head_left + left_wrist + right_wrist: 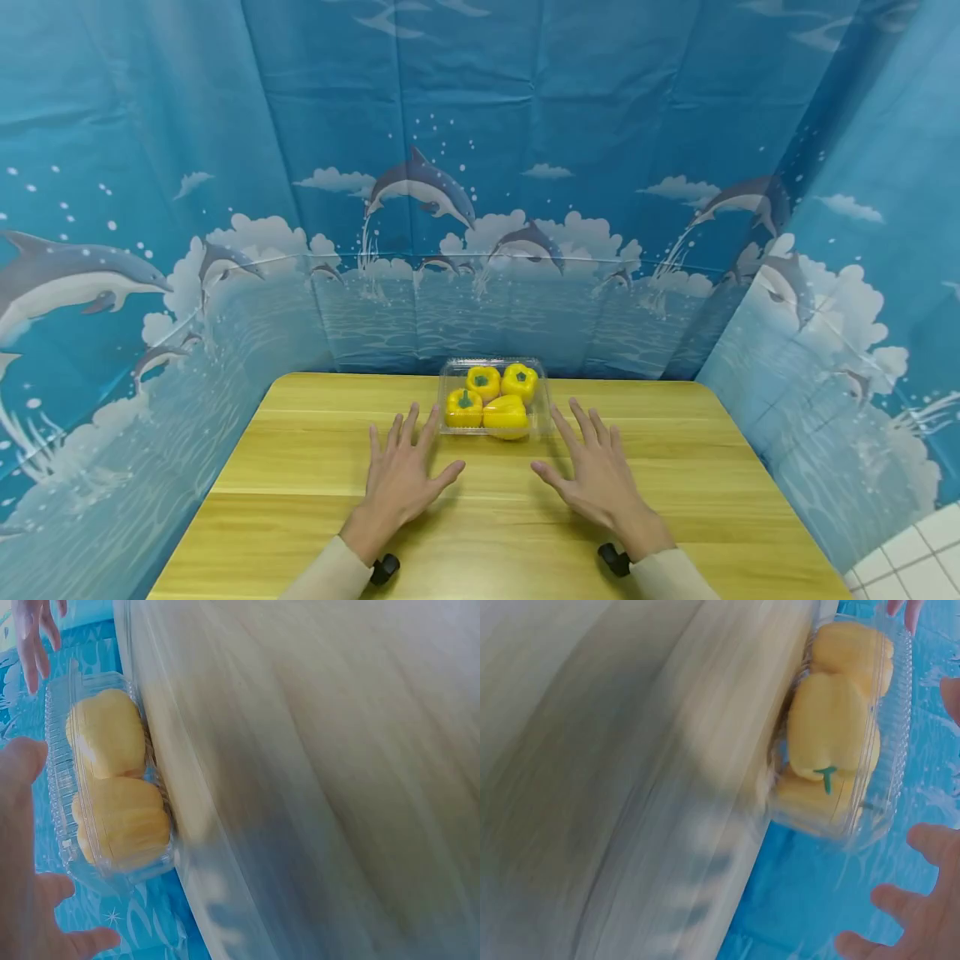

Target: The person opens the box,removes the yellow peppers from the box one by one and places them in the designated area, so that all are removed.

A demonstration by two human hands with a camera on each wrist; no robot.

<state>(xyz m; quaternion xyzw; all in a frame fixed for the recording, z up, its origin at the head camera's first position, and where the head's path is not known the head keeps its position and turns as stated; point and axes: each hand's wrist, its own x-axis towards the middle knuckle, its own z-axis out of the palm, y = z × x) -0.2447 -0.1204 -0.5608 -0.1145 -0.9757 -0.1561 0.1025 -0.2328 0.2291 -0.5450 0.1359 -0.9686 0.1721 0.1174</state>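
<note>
A clear plastic clamshell box (pixel 491 362) sits at the far edge of the table, with several yellow bell peppers (pixel 504 413) inside, some showing green stems. My left hand (pixel 403 479) hovers palm down with spread fingers, its fingertips near the box's front left corner. On the other side, my right hand (pixel 600 475) is also spread, fingertips close to the front right corner. Both hands hold nothing. Through the clear wall, the left wrist view shows two peppers (pixel 124 821), while a green stem marks a pepper (pixel 829 724) in the right wrist view.
A wood-grain table (pixel 300 467) lies beneath both hands. Behind it and at both sides hangs a blue curtain (pixel 480 292) printed with dolphins and waves. White floor tiles (pixel 907 554) show at the lower right. Each wrist wears a black device (pixel 613 559).
</note>
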